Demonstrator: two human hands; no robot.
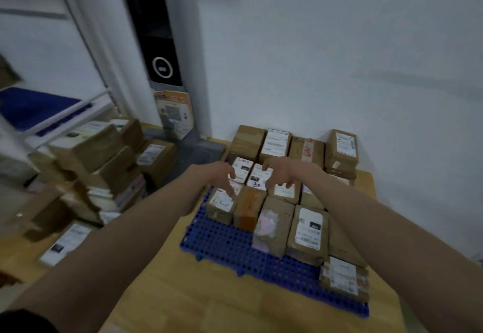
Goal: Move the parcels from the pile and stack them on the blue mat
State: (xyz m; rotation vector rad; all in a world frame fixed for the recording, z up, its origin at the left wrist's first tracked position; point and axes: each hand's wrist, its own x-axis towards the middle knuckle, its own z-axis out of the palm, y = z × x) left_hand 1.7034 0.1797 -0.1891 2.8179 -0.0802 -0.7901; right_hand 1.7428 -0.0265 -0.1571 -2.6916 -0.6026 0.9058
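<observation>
A blue perforated mat [222, 243] lies on a wooden floor, and several brown cardboard parcels with white labels stand on it in rows. A loose pile of parcels [104, 165] sits to the left. Both my arms reach forward over the mat. My left hand [222, 173] hovers above a small labelled parcel [222, 203] at the mat's left edge, fingers spread and pointing down. My right hand [281, 173] hangs with fingers apart over two white-labelled parcels [257, 177] in the middle row. Neither hand holds anything.
A white wall runs behind the mat and to the right. A dark panel with a round ring [162, 67] stands in the corner with a printed box [173, 113] below it. A shelf with a blue mat [36, 108] is at the left.
</observation>
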